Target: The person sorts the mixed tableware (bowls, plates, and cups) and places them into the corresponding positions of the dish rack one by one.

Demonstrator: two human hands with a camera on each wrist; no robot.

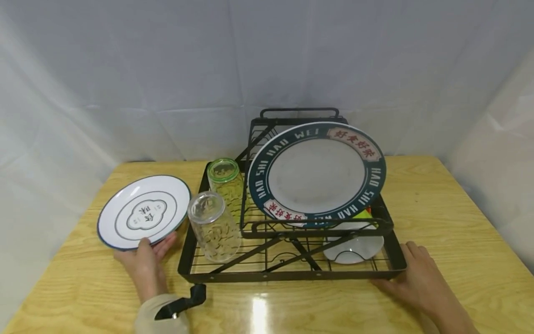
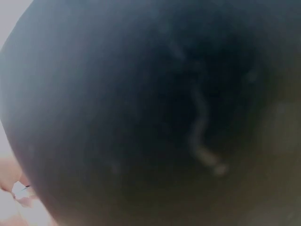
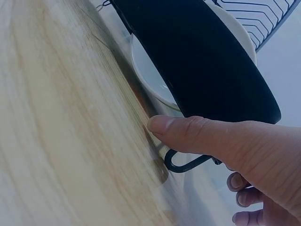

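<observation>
At the left, my left hand (image 1: 143,266) holds a white plate (image 1: 118,199) with a blue rim, the thumb on its near edge and the fingers partly hidden underneath. The plate is tilted slightly, beside a black dish rack (image 1: 292,277). My right hand (image 1: 421,280) grips the rack's front right corner. In the right wrist view its thumb lies along the rack's black edge (image 3: 202,61), with the other fingers curled at the side. A large green-rimmed plate (image 1: 317,176) leans on the upper tier. The left wrist view is filled by a dark blur.
An upturned green glass (image 1: 225,174) and an upturned clear glass (image 1: 214,232) stand in the rack's left side. A white bowl (image 1: 354,250) sits low at its right. The wooden table (image 1: 450,208) runs back to a pale cloth (image 1: 167,69).
</observation>
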